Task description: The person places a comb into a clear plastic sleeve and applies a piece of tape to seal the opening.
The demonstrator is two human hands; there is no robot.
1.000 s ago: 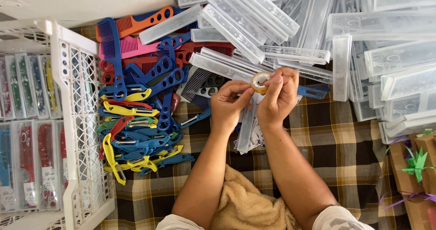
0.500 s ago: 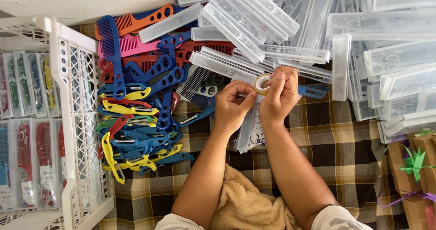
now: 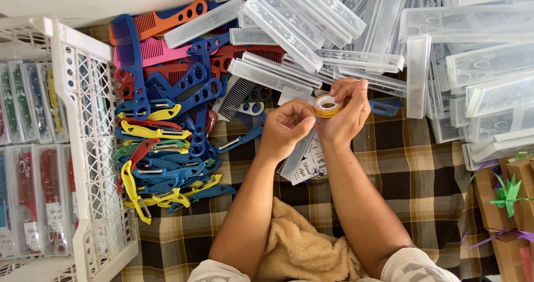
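Head view: right hand [image 3: 346, 114] gripping small yellowish roll of clear tape [image 3: 327, 106], fingers clamped around it; left hand [image 3: 286, 127] pinching fingertips together at roll's edge, above clear-packaged comb [image 3: 303, 158].

The right hand [image 3: 346, 115] grips a small tape roll [image 3: 326, 106], and the left hand [image 3: 286, 129] pinches at its edge, fingertips touching the roll. Beneath both hands lies a clear packet [image 3: 305, 158] on a checked cloth [image 3: 411, 170]. Left of them sits a heap of coloured combs [image 3: 161, 126]; clear cases [image 3: 311, 26] pile up far and right. A white basket [image 3: 83, 148] stands at the left.
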